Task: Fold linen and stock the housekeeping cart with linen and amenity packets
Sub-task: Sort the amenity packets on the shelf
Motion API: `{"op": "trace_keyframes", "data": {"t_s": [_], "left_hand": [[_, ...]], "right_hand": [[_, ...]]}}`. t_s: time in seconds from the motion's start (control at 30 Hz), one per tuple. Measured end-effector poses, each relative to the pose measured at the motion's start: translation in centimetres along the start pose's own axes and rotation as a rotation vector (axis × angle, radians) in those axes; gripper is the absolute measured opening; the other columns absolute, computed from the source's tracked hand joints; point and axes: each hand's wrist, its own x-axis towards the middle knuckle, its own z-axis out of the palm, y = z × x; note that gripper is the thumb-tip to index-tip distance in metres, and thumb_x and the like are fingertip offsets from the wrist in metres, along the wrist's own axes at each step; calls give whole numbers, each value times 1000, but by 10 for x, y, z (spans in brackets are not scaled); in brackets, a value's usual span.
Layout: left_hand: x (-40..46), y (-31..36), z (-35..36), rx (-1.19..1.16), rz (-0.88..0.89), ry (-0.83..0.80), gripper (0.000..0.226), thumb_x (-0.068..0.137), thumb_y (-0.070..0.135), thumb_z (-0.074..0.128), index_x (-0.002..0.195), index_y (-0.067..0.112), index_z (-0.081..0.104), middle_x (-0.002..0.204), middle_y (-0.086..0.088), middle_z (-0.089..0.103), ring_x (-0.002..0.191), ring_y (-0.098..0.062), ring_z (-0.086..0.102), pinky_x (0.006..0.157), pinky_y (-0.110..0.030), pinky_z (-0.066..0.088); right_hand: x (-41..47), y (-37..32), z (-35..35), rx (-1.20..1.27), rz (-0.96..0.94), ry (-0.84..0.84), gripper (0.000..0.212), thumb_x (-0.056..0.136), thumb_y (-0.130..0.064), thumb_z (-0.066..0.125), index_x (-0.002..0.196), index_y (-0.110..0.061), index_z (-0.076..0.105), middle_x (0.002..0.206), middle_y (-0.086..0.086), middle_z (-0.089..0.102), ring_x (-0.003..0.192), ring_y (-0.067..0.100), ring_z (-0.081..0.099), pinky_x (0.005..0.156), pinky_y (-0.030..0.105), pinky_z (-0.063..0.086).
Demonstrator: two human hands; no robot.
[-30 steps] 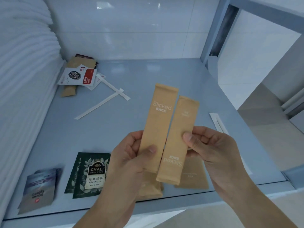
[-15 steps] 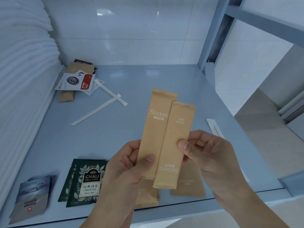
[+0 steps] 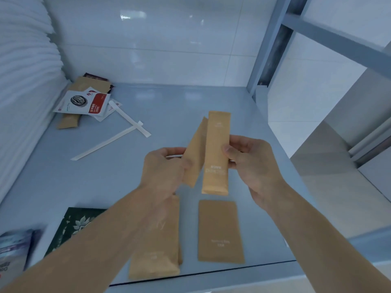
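Along the left edge of the grey-blue shelf stands a stack of white folded linen, its layered edges facing the shelf. White glossy wall tiles close the back, and a grey frame post rises at the back right corner, with pale floor beyond the right edge.

At the back left corner lies a loose heap: a tan sachet under a white coffee packet with a red panel. Just beside it two white paper-wrapped sticks cross each other. At the front left corner sits a bluish packet, blurred, and next to it a dark green tea packet, partly hidden by the forearm.

Above the middle of the shelf, the left hand pinches a tan stick packet, tilted and seen nearly edge-on. The right hand pinches a second tan stick packet, upright, just beside the first; whether they touch I cannot tell. Each hand's grip is closed on its own packet.

Near the front edge lie two flat tan pouches: one under the left forearm, the other just to its right.
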Motion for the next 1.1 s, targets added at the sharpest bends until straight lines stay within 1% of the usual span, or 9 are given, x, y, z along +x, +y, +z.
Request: {"op": "trace_keyframes", "data": {"t_s": [0.17,0.3,0.6,0.73,0.8,0.87,0.9,1.03,1.1], "left_hand": [[-3,-6,-9,-238,13,-175,24,84,-9,62,102,5,69,95,-18,76,84,-31,74,71,-34,61],[-8,-14,-12,-327,-2,-334,24,75,-3,62,92,3,77,99,-25,73,91,-37,73,83,-40,61],[-8,-10,1,-378,-25,-287,23,90,-15,52,109,-6,63,102,-25,71,92,-41,73,71,-48,61],[-8,-9,6,-272,8,-275,27,93,-13,50,114,-2,60,103,-18,74,90,-37,74,76,-49,61],[-8,-10,9,-229,16,-271,29,93,-12,49,117,4,57,102,-14,76,89,-35,74,78,-48,60],[-10,-11,13,-218,7,-281,33,94,-12,49,118,8,55,103,-12,75,89,-34,75,81,-49,59],[-11,-12,16,-218,2,-297,34,94,-13,48,119,9,55,105,-12,75,90,-33,75,83,-50,58],[-13,-14,26,-247,-15,-340,38,92,-14,46,121,10,55,104,-10,76,93,-32,74,92,-54,53],[-13,-13,29,-271,-19,-339,36,92,-11,51,121,11,55,104,-9,76,95,-29,74,92,-51,53]], "right_hand": [[-2,2,-16,104,-102,10,19,95,-1,60,104,-10,74,93,4,77,86,20,74,76,30,61],[-3,6,-28,160,-126,16,17,93,-1,62,102,-10,74,94,7,77,87,22,74,79,33,60],[2,7,-43,240,-138,91,15,90,-2,64,96,-12,75,88,5,77,79,20,72,74,33,56],[8,-2,-47,332,-163,155,14,87,3,64,98,-5,66,83,5,72,70,20,70,67,33,56],[9,-4,-46,383,-179,154,40,83,9,64,118,-10,54,96,10,67,70,24,71,66,34,58],[10,-1,-45,411,-171,121,72,82,10,65,136,-32,43,107,10,63,70,27,71,67,35,60],[9,0,-43,419,-157,100,78,83,10,66,138,-40,42,110,10,62,69,28,72,68,36,61],[6,8,-29,416,-117,151,48,86,3,68,123,-26,57,109,10,61,70,29,75,72,36,61],[5,16,-23,363,-90,180,53,86,-3,72,128,-28,53,109,3,62,75,23,75,79,37,59]]}}
